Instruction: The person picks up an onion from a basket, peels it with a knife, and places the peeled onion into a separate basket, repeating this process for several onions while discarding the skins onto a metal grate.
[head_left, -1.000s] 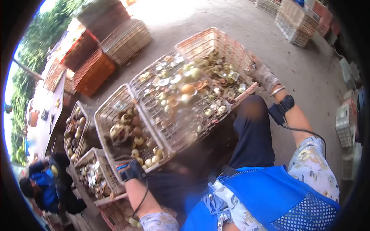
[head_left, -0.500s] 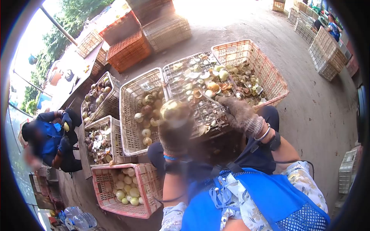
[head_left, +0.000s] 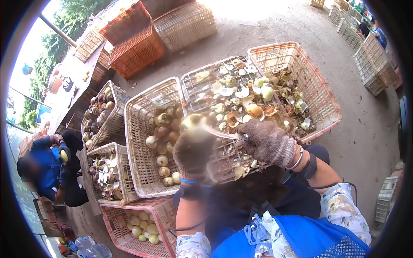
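No longer reaches into the white basket (head_left: 142, 124) with the left hand (head_left: 193, 152), as a second ago. Holds it up now over the near edge of the wire rack (head_left: 206, 81), gloved fingers curled tight around the lower half of a round, pale fruit (head_left: 192, 121). Has the right hand (head_left: 266, 142) drawn in from the far pink crate (head_left: 318, 94), nearer than half a second ago, fist closed on the handle of a knife (head_left: 221, 134). Lays the blade tip against the fruit from 3 o'clock, where it stopped short before. Reads as a peeling cut begun, no longer a pick from the basket. Keeps the fruit at 12 o'clock of the left fingers, bulging above them and touching the blade on its 4 o'clock side. Lies at 9 o'clock of the right fist, apart from it, bridged only by the blade.
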